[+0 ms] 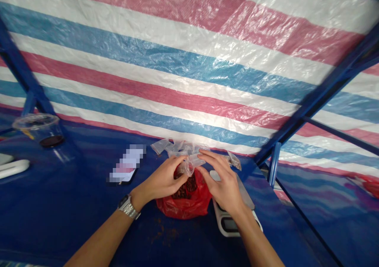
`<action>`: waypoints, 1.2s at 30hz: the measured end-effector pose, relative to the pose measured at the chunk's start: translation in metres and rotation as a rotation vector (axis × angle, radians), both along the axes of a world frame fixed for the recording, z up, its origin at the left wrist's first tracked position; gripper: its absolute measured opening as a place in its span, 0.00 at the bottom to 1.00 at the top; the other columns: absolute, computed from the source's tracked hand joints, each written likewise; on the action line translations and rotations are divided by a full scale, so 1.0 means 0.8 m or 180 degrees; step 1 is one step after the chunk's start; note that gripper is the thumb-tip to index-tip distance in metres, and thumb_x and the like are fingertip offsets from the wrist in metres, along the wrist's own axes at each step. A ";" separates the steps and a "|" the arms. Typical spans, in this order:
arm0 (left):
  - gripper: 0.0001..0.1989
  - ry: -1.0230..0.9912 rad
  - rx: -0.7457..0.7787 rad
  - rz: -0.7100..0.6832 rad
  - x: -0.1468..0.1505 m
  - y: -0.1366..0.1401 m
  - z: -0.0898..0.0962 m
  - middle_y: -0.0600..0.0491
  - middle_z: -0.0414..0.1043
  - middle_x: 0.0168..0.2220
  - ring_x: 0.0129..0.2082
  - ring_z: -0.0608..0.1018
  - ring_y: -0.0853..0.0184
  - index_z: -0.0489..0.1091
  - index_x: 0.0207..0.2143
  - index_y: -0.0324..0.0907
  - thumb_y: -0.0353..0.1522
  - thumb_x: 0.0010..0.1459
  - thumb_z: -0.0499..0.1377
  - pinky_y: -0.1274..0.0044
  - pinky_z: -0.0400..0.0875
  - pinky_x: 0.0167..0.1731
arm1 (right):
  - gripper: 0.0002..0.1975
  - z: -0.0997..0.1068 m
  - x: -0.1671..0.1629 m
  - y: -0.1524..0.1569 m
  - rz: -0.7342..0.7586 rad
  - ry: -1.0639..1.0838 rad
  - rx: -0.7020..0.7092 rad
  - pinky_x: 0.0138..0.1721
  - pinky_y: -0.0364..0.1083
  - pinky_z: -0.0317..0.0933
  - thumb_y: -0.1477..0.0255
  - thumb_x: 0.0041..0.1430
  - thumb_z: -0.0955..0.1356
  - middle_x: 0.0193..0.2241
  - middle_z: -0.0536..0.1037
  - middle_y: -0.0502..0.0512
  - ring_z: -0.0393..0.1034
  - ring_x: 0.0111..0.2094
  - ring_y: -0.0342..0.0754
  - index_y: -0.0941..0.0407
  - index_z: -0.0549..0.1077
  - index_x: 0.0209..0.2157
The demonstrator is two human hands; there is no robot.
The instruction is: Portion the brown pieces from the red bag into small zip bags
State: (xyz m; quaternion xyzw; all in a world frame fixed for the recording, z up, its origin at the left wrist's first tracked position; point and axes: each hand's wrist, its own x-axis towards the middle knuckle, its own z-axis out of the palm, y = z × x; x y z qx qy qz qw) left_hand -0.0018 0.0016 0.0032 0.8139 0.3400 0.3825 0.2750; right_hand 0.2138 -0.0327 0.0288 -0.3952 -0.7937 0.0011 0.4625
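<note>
A small clear plastic bag (196,161) is held between my hands, with its mouth turned toward me. My left hand (166,178) pinches the bag's left edge between thumb and fingers; a metal watch is on that wrist. On the opposite side, my right hand (224,179) has its thumb and fingers curved around the bag's other end. Directly beneath sits an open red plastic bag (185,208) containing dark brown pieces (182,191) that look like beans or nuts. A digital scale (230,224) lies partly under my right hand and forearm.
Several clear bags (161,145) lie behind my hands, and a filled one (234,161) is to the right. A phone (127,164) and a plastic cup (44,129) with dark liquid stand left on the blue table (89,211). Blue frame bars (314,97) flank a striped tarp.
</note>
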 end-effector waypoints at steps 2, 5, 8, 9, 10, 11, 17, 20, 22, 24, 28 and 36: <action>0.21 -0.0093 -0.0139 0.0068 -0.002 0.001 0.003 0.44 0.76 0.58 0.57 0.78 0.54 0.70 0.60 0.47 0.35 0.65 0.61 0.62 0.71 0.60 | 0.16 0.003 0.008 0.002 -0.0136 0.0126 -0.0058 0.59 0.60 0.66 0.71 0.68 0.69 0.56 0.80 0.55 0.75 0.57 0.58 0.44 0.74 0.56; 0.20 -0.0290 -0.0412 0.0320 -0.008 0.004 0.010 0.45 0.77 0.57 0.56 0.79 0.54 0.69 0.59 0.46 0.39 0.67 0.58 0.61 0.71 0.61 | 0.17 0.004 0.019 0.006 -0.0038 -0.0029 -0.0548 0.57 0.58 0.67 0.71 0.66 0.72 0.53 0.81 0.55 0.76 0.54 0.57 0.45 0.75 0.54; 0.20 -0.0392 -0.0525 0.0522 -0.012 0.009 0.010 0.46 0.77 0.56 0.56 0.79 0.56 0.67 0.60 0.45 0.40 0.69 0.56 0.62 0.70 0.61 | 0.17 -0.005 0.013 0.008 0.0362 -0.0522 -0.1069 0.56 0.54 0.67 0.79 0.64 0.71 0.51 0.82 0.53 0.77 0.52 0.54 0.47 0.76 0.52; 0.19 -0.0421 -0.0535 0.0570 -0.011 0.011 0.008 0.47 0.77 0.56 0.56 0.79 0.56 0.67 0.59 0.45 0.39 0.69 0.56 0.63 0.70 0.61 | 0.17 -0.010 0.006 0.008 0.0447 -0.0674 -0.1147 0.55 0.54 0.66 0.81 0.63 0.71 0.50 0.82 0.53 0.77 0.51 0.53 0.48 0.76 0.50; 0.18 -0.0459 -0.0549 0.0621 -0.009 0.012 0.004 0.48 0.77 0.55 0.55 0.79 0.57 0.67 0.59 0.45 0.39 0.69 0.55 0.64 0.70 0.60 | 0.17 -0.016 -0.001 0.008 0.0490 -0.0801 -0.1181 0.55 0.54 0.65 0.83 0.62 0.70 0.49 0.83 0.53 0.77 0.50 0.53 0.49 0.76 0.48; 0.18 -0.0516 -0.0565 0.0684 -0.006 0.012 0.000 0.49 0.77 0.54 0.54 0.79 0.58 0.67 0.58 0.45 0.39 0.69 0.55 0.65 0.71 0.59 | 0.17 -0.022 -0.009 0.007 0.0498 -0.0893 -0.1191 0.55 0.55 0.65 0.85 0.61 0.70 0.48 0.83 0.54 0.77 0.50 0.53 0.50 0.76 0.47; 0.15 -0.1023 -0.0611 0.0915 0.013 0.012 -0.022 0.51 0.77 0.52 0.53 0.79 0.61 0.65 0.57 0.46 0.36 0.69 0.53 0.69 0.72 0.56 | 0.16 -0.043 -0.031 0.005 0.0601 -0.0607 -0.1512 0.55 0.53 0.64 0.82 0.59 0.74 0.44 0.84 0.51 0.77 0.48 0.52 0.50 0.77 0.46; 0.16 -0.1070 -0.0611 0.0887 0.012 0.013 -0.022 0.51 0.76 0.54 0.55 0.77 0.61 0.65 0.57 0.46 0.37 0.69 0.54 0.69 0.71 0.57 | 0.14 -0.034 -0.022 0.004 0.0641 -0.0450 -0.1711 0.53 0.52 0.65 0.79 0.59 0.75 0.42 0.84 0.49 0.77 0.47 0.52 0.49 0.79 0.45; 0.17 -0.0997 -0.0582 0.0878 0.010 0.013 -0.021 0.50 0.75 0.56 0.57 0.76 0.59 0.65 0.58 0.46 0.37 0.69 0.55 0.67 0.69 0.59 | 0.11 -0.022 -0.012 0.004 0.0640 -0.0293 -0.1754 0.52 0.51 0.66 0.77 0.60 0.75 0.42 0.84 0.50 0.77 0.45 0.52 0.49 0.79 0.43; 0.17 -0.0858 -0.0531 0.0878 0.009 0.013 -0.021 0.48 0.74 0.57 0.58 0.76 0.58 0.65 0.58 0.45 0.37 0.69 0.55 0.64 0.67 0.61 | 0.09 -0.009 -0.002 0.003 0.0658 -0.0064 -0.1708 0.51 0.51 0.67 0.74 0.61 0.75 0.43 0.85 0.51 0.78 0.45 0.52 0.50 0.79 0.43; 0.18 -0.0520 -0.0200 0.0805 0.010 0.010 -0.025 0.43 0.74 0.55 0.57 0.75 0.54 0.67 0.58 0.43 0.34 0.66 0.57 0.59 0.66 0.62 | 0.12 0.004 0.011 0.002 0.0282 0.0465 -0.1081 0.54 0.52 0.67 0.70 0.63 0.74 0.48 0.83 0.53 0.78 0.49 0.53 0.49 0.77 0.49; 0.25 -0.0163 0.0345 0.0393 0.012 0.002 -0.027 0.41 0.73 0.54 0.55 0.76 0.52 0.67 0.60 0.42 0.27 0.60 0.61 0.59 0.71 0.58 | 0.16 -0.003 0.003 0.003 0.0064 -0.0045 0.0194 0.57 0.53 0.65 0.76 0.69 0.69 0.55 0.81 0.53 0.76 0.54 0.52 0.46 0.75 0.54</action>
